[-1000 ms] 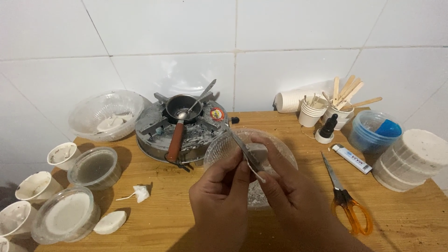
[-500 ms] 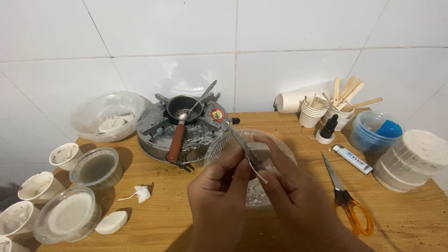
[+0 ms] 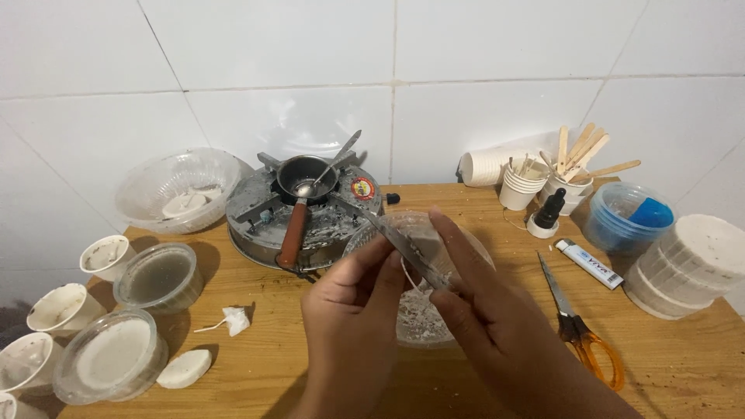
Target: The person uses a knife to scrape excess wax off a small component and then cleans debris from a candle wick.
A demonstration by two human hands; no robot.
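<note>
1. The left hand (image 3: pixel 353 310) pinches a small pale lump, seemingly wax, over the clear plastic bowl (image 3: pixel 473 240); the lump is mostly hidden by fingers.
2. The right hand (image 3: pixel 497 318) grips a knife (image 3: pixel 403 244), its blade laid against the lump, tip pointing toward the small stove (image 3: pixel 256 221).
3. Compared with a second ago, both hands sit almost unchanged, the blade shifted only slightly; judging by the white crumbs in the bowl, scraping goes on.
4. Orange-handled scissors (image 3: pixel 578 326) lie right of the bowl, a saucepan (image 3: pixel 303 182) on the stove.
</note>
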